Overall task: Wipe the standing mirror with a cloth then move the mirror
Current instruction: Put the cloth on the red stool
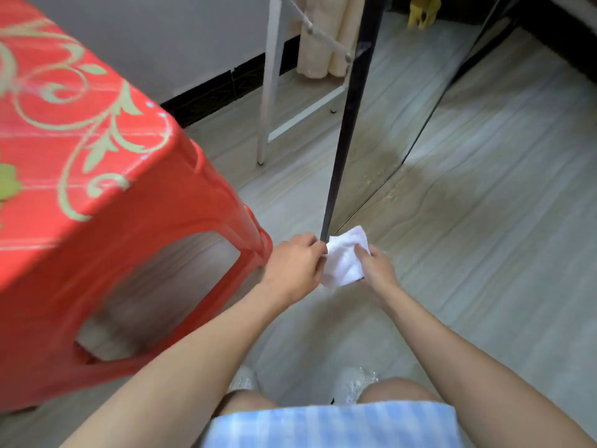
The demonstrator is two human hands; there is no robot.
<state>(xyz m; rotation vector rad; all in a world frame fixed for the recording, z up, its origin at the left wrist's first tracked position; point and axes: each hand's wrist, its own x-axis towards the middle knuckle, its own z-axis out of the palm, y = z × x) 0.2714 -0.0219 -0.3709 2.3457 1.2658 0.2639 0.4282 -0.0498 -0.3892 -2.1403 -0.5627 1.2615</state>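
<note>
The standing mirror (pixel 403 118) rises from the floor in the middle of the view. Its black left frame edge (pixel 350 118) runs down to a bottom corner just in front of my hands, and its glass reflects the floor. A white cloth (pixel 343 260) is bunched at that bottom corner. My left hand (pixel 295 268) grips the cloth's left side, right beside the frame's foot. My right hand (pixel 376 266) pinches the cloth's right side. Whether the cloth touches the frame I cannot tell.
A large red plastic stool (pixel 106 176) with a green leaf pattern stands close on the left. A white metal rack (pixel 269 79) stands behind the mirror by the grey wall. A yellow stool (pixel 423 11) sits far back. My legs and shoes (pixel 355 381) are below.
</note>
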